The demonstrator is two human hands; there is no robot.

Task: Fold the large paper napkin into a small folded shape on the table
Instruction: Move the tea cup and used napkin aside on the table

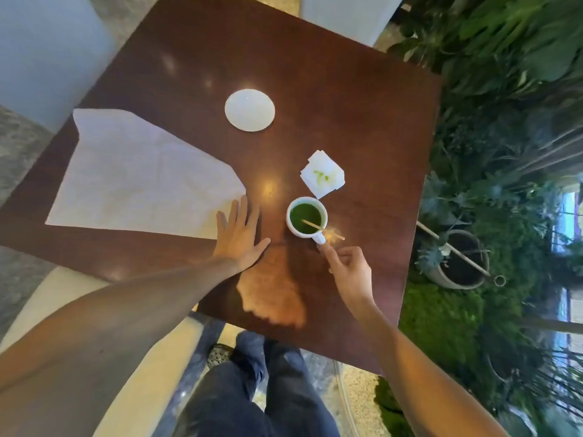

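The large white paper napkin [138, 175] lies spread flat on the left part of the dark wooden table [347, 105], creased, with its near right corner folded in. My left hand [239, 234] rests flat on the table, fingers apart, fingertips touching the napkin's near right corner. My right hand [347, 269] is loosely curled with the index finger pointing at the handle of a white mug [307, 217]. It holds nothing that I can see.
The mug holds green liquid and a wooden stir stick [321, 230]. A small folded napkin with green stains [323, 178] lies behind it. A white round saucer [250, 110] sits further back. Potted plants [460, 263] stand right of the table.
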